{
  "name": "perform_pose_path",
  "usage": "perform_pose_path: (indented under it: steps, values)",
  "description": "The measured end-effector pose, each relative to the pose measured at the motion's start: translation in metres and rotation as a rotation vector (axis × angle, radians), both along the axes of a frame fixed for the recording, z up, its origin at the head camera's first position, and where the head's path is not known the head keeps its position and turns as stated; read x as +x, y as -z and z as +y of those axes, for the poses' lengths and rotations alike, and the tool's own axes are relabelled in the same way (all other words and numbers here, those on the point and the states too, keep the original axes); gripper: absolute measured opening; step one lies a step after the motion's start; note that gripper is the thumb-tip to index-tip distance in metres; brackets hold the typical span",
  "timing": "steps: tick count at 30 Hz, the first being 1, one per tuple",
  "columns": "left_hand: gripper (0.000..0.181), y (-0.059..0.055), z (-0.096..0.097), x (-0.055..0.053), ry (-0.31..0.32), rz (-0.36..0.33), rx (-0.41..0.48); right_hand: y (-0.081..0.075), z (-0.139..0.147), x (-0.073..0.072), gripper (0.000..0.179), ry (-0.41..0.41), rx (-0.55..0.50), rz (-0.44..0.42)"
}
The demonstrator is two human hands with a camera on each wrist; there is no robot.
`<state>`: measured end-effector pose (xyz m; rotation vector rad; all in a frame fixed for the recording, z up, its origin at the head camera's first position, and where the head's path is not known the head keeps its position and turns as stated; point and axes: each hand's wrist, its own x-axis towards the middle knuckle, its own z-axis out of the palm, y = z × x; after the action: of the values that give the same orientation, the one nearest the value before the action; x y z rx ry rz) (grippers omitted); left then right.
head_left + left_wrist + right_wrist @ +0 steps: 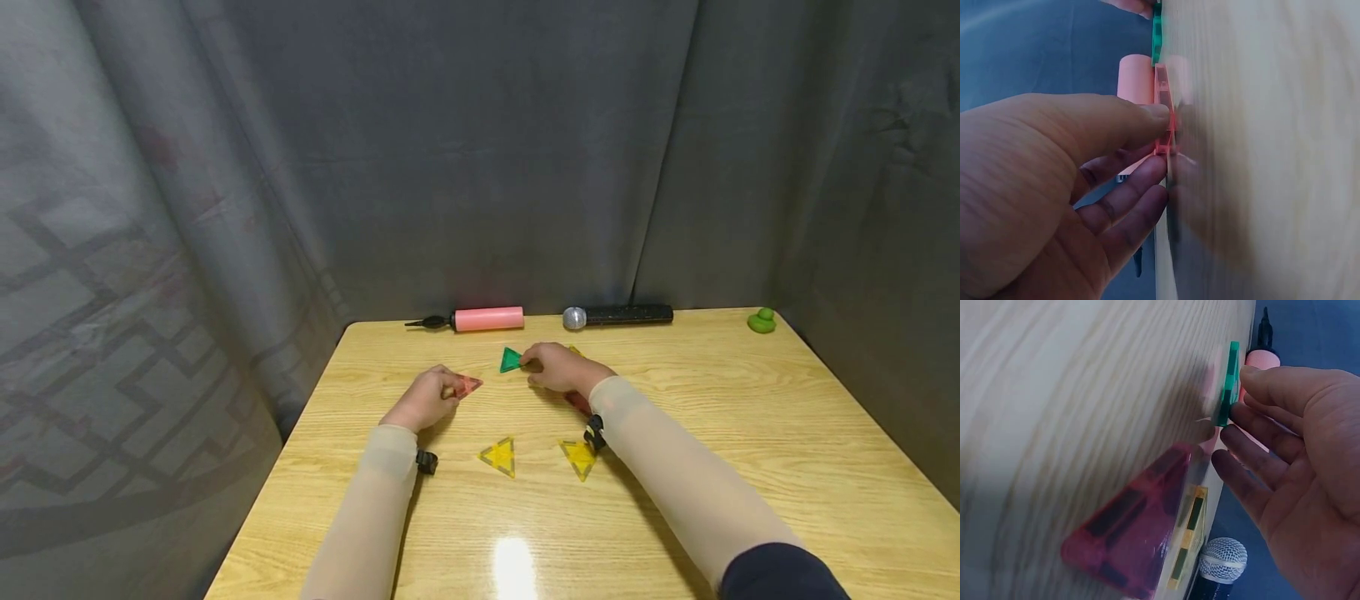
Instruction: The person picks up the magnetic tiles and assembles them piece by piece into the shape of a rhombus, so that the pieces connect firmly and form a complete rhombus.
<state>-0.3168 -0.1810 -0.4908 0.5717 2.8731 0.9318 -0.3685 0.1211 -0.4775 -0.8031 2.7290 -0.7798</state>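
Note:
My left hand (429, 398) pinches a translucent red triangular magnetic tile (468, 385) by its near edge, low over the table. In the left wrist view the thumb lies on this red tile (1163, 106). Further right, my right hand (561, 367) holds a green triangular tile (510, 360) at its right corner, between thumb and fingertips, as the right wrist view shows of the green tile (1229, 387). Beneath the right wrist lies another red tile (1141, 519), partly hidden in the head view. A yellow tile (1190, 534) lies just beyond that hand.
Two more yellow triangular tiles, a left one (500, 457) and a right one (577, 458), lie nearer me on the wooden table (750, 417). Along its back edge are a pink hand pump (489, 318), a microphone (628, 314) and a small green object (762, 321). Grey curtains (480, 158) surround it.

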Motion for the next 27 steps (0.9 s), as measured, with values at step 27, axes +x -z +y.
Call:
perform_pose_path:
  steps: [27]
  values:
    - [0.022, 0.001, 0.025, 0.005, 0.150, 0.040, -0.074, -0.006, 0.008, 0.005, 0.022, 0.091, -0.038, 0.026]
